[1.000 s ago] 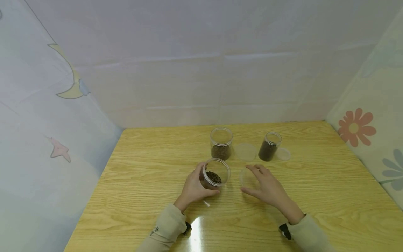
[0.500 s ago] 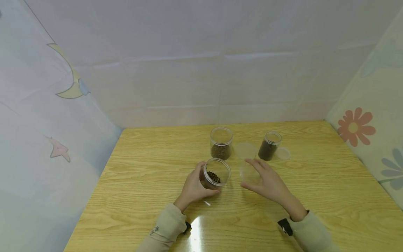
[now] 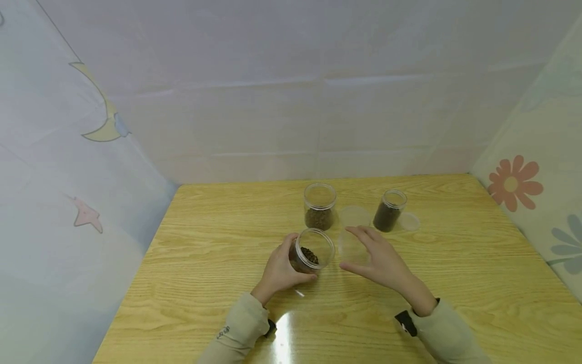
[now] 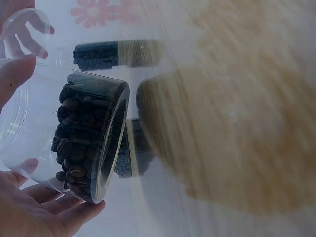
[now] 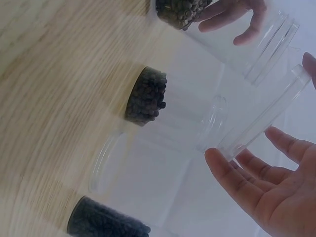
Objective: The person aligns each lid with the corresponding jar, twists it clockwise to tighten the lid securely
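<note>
My left hand grips a clear plastic jar, fingers and thumb round its side. The open-mouthed jar leans to the right; the left wrist view shows dark coffee beans filling its lower part. To its right, my right hand pinches a clear round lid between thumb and fingers at the edge. The lid is hard to see in the head view. In the right wrist view it stands on edge, facing the jar's mouth, with a small gap between them.
Behind stands another lidless jar partly filled with beans, with a clear lid lying beside it. Farther right are a narrower jar of dark contents and a small lid. A patterned cloth backs the wooden table.
My right hand has raised the lid off the table and brought it left, closer to the jar. My left hand and its jar have hardly moved.
</note>
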{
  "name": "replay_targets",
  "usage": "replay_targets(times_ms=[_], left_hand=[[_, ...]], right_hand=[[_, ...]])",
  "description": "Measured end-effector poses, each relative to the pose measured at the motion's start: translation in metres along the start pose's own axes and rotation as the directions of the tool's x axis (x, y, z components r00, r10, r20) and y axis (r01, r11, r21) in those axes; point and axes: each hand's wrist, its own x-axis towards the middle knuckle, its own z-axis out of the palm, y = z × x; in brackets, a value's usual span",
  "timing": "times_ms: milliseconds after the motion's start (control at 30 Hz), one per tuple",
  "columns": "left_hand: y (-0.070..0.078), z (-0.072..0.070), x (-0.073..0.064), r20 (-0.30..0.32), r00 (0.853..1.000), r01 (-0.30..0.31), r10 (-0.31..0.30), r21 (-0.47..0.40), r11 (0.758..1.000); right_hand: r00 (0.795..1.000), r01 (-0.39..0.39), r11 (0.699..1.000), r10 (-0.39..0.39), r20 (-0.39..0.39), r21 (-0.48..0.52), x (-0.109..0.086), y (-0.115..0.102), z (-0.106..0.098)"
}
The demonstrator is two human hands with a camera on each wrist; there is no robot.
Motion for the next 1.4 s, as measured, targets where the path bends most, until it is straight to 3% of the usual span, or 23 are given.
replay_targets(times_ms=[667, 900, 1200, 1400], left_hand=[[0.003, 0.0, 0.0, 0.005, 1.0, -0.03, 0.03, 0.112, 0.993], [0.009, -0.003, -0.001, 0.023, 1.0, -0.02, 0.017, 0.172, 0.985], [0.013, -0.004, -0.001, 0.026, 0.998, -0.053, 0.048, 0.254, 0.966], [0.017, -0.004, -0.001, 0.036, 0.998, -0.052, 0.044, 0.271, 0.961]], right_hand=[[0.995, 0.099, 0.995, -0.099, -0.017, 0.022, 0.01, -0.015, 0.01], [0.991, 0.134, 0.991, -0.133, -0.025, 0.015, 0.012, -0.018, 0.015], [0.988, 0.154, 0.988, -0.153, -0.035, 0.025, 0.014, -0.019, 0.02], [0.983, 0.178, 0.983, -0.175, -0.057, 0.036, 0.014, -0.02, 0.023]])
